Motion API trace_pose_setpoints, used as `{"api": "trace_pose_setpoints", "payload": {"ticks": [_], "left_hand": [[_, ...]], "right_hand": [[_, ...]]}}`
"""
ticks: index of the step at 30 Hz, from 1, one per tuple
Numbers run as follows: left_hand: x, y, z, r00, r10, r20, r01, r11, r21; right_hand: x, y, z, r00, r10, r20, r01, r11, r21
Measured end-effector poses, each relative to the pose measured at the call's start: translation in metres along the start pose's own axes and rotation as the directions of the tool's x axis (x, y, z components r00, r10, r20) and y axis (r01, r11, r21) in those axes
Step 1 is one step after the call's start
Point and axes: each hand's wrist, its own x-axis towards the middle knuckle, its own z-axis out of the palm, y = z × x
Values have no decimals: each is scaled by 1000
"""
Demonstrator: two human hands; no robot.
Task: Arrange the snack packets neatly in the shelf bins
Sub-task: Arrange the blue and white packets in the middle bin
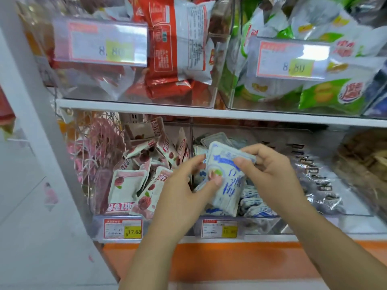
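Note:
Both hands hold one white-and-blue snack packet [227, 181] above the middle clear bin [238, 225] of the lower shelf. My left hand [184, 189] pinches its left edge with thumb and fingers. My right hand [272, 170] grips its top right corner. More blue-and-white packets [255, 204] lie loose in that bin beneath it. The bin to the left [98, 222] is full of white-and-pink packets [125, 187] lying at mixed angles.
The upper shelf carries a bin of red-and-white packets [178, 45] and a bin of green-and-white bags [326, 95], each with a price tag. Silver packets [318, 176] fill the lower right bin. A white shelf post [27, 84] stands at the left, an orange base [209, 260] below.

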Motion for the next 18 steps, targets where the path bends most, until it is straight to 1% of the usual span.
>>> {"api": "trace_pose_setpoints", "payload": {"ticks": [2, 3, 4, 6, 7, 8, 10, 12, 14, 16, 18], "left_hand": [[0, 0, -3, 994, -30, 102, 43, 991, -126], [1, -1, -4, 994, -49, 98, 61, 991, -123], [3, -3, -5, 996, -66, 55, 72, 992, -103], [6, -5, -8, 989, -80, -126, 76, 996, -37], [7, -6, -9, 970, -85, -229, 85, 996, -11], [8, -6, -11, 943, -91, -321, 94, 996, -7], [12, -8, -13, 894, -102, -436, 98, 995, -32], [16, -10, -14, 869, -103, -484, 97, 995, -38], [19, -12, -15, 852, -121, -509, 107, 993, -57], [19, -13, -16, 842, -140, -520, 112, 990, -85], [19, -12, -18, 843, -154, -515, 115, 988, -108]], "right_hand": [[0, -1, 5, 997, 25, 79, -24, 1000, -10], [1, 0, 7, 994, 46, 97, -46, 999, -8], [4, 2, 8, 992, 80, 98, -82, 997, 8], [15, 13, 8, 980, 191, 57, -192, 981, 15], [23, 20, 6, 967, 250, 35, -249, 968, -40], [32, 28, 6, 951, 306, 37, -298, 943, -146], [47, 38, 8, 903, 416, 104, -350, 856, -379], [58, 41, 17, 851, 494, 176, -354, 788, -504], [63, 42, 25, 832, 515, 206, -344, 770, -537], [67, 45, 31, 832, 524, 183, -377, 776, -506], [69, 49, 36, 839, 526, 141, -428, 797, -426]]}}
